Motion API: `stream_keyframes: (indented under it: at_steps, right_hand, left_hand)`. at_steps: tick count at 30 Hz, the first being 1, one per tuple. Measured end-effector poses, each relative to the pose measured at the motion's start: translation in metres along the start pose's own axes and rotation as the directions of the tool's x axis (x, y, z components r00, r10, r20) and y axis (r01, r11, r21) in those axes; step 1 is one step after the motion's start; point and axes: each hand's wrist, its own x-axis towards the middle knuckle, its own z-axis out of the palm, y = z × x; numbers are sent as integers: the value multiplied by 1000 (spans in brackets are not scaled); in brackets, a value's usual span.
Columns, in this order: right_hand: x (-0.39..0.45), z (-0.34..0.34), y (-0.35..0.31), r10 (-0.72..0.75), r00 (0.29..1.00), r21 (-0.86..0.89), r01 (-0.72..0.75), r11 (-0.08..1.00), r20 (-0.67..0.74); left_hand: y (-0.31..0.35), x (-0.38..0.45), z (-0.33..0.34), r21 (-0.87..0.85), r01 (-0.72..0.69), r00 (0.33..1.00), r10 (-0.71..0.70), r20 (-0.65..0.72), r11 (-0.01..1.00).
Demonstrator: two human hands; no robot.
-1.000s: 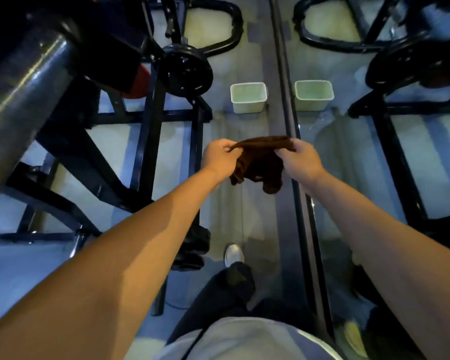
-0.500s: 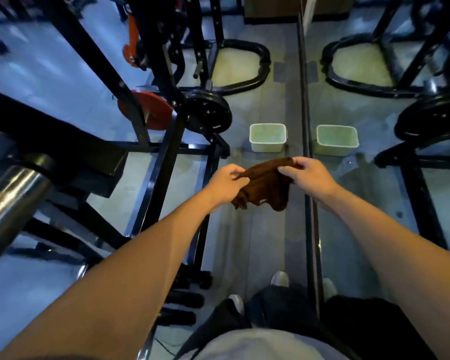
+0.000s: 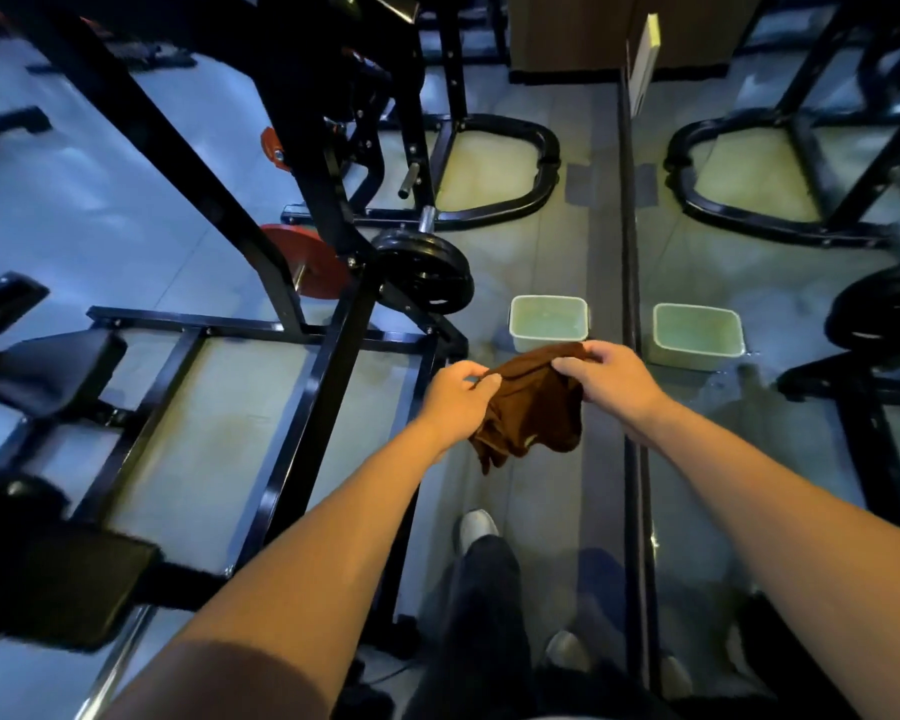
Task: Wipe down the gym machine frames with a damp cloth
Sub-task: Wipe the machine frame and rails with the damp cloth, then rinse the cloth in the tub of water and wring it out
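A dark brown cloth (image 3: pixel 533 407) hangs between my two hands at mid-frame, above the floor. My left hand (image 3: pixel 455 402) pinches its left corner and my right hand (image 3: pixel 606 379) grips its upper right edge. The black gym machine frame (image 3: pixel 328 366) stands to my left, with a diagonal upright, floor rails and black pads. A black weight plate (image 3: pixel 424 275) and a red plate (image 3: pixel 310 267) sit on its pegs. My hands are to the right of the frame and do not touch it.
A pale green tub (image 3: pixel 549 322) of water stands on the floor just beyond the cloth. A wall mirror's edge (image 3: pixel 630 304) runs down the right, reflecting the tub and machines. Another black machine base (image 3: pixel 494 168) lies further ahead. My feet are on the grey floor below.
The view has tilted up and more of the machine frame shows. Both hands kept holding the cloth and drew slightly closer to the tub.
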Motion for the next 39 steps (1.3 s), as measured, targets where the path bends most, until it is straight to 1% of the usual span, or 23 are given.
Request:
stream_keyframes:
  at_steps: [2,4,6,7,10,14,16,20,23,26,30,32,34,36,37,39]
  right_hand:
    - [32,-2,-8,11,1000,-17,-12,1000,-19]
    - [58,-1,-17,40,999,-22,-40,999,-18]
    - [93,5,-27,53,999,-41,-53,998,-6]
    - [107,6,-33,60,998,-56,-60,997,-2]
    - [144,8,-41,65,998,-84,-67,994,-19]
    - [188,8,-35,96,990,-15,-98,995,-107]
    - [206,9,-30,127,985,0,-127,992,-115]
    - [255,2,-18,159,978,-67,-170,983,-137]
    - [294,-10,-10,157,979,-116,-172,978,-127]
    - [336,-25,1,165,980,-197,-185,963,-115]
    - [400,-47,17,148,987,-379,-161,911,-64]
    - [438,-61,30,161,987,-470,-150,870,-16]
    - [475,-68,47,172,985,-512,-145,847,7]
    - [515,-71,67,175,985,-529,-144,837,9]
    - [530,-72,76,170,985,-547,-135,826,14]
    - [567,-74,103,153,987,-595,-99,797,40]
  left_hand:
    - [9,31,0,-18,11,999,-10,46,1000]
    - [13,61,2,19,26,995,-28,97,999]
    - [15,97,1,108,12,998,-19,66,994]
    - [15,113,0,126,22,999,-27,40,992]
    - [15,158,-6,95,67,998,-67,-8,993]
    - [12,217,-9,112,87,996,-90,26,990]
    - [12,240,-7,110,91,995,-94,27,990]
    - [23,285,2,85,126,992,-128,20,988]
    - [28,322,13,89,178,983,-181,27,980]
    - [34,360,31,100,187,981,-191,35,977]
    - [35,415,57,223,153,987,-161,17,963]
    - [32,449,73,303,118,990,-137,43,946]
    - [23,481,89,405,53,996,-76,41,913]
    - [9,516,103,519,10,1000,-9,-4,855]
    - [3,529,109,559,7,1000,5,-20,829]
    - [-18,562,127,587,59,998,-43,-40,807]
